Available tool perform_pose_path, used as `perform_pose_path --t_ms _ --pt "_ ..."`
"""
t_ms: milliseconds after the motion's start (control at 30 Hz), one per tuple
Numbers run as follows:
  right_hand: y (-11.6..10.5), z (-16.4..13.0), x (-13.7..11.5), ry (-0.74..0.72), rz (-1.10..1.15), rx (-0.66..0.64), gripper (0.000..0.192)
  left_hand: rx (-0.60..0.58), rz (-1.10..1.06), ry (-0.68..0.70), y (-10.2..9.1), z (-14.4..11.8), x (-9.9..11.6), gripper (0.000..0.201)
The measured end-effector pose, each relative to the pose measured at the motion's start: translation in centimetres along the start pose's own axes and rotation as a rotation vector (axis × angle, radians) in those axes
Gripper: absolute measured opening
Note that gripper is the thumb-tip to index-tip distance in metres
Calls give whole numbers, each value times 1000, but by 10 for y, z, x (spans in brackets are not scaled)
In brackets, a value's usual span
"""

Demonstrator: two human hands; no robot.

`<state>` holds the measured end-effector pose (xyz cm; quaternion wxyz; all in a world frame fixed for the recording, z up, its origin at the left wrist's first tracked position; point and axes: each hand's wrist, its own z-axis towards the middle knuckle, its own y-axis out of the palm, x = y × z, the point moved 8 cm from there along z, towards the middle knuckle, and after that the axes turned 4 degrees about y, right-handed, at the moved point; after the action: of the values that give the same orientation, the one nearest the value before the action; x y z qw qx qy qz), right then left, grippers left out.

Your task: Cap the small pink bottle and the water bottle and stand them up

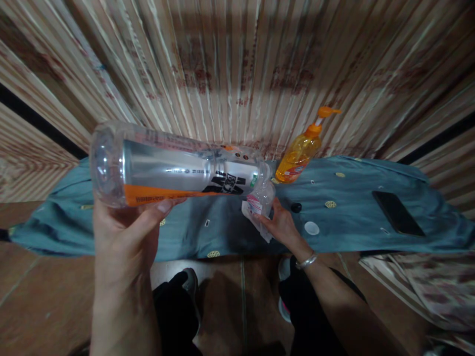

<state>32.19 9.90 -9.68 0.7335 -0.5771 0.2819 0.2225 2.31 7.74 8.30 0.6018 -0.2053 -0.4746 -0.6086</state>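
Note:
My left hand (137,225) is wrapped round a large clear plastic bottle (166,168) with a silver, orange and black label. The bottle is tipped on its side, its neck pointing right, over a smaller clear bottle (264,195) with a pinkish label. Around that small bottle my right hand (280,222) is closed, low over the cloth. A white tissue (256,220) lies against the small bottle's base. The two bottle mouths come close together; whether they touch, I cannot make out.
An orange pump bottle (299,155) of yellow liquid stands behind on the green cloth (230,237). Right of my right hand lie a black cap (296,207) and a white round lid (311,228). A dark phone (397,212) rests further right. A striped curtain (222,64) hangs behind.

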Motion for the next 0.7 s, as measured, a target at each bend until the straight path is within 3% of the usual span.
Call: perform_pose_path --t_ms 700 --pt "-1 -1 -1 -7 -19 9 44 -2 -5 -3 2 -1 1 58"
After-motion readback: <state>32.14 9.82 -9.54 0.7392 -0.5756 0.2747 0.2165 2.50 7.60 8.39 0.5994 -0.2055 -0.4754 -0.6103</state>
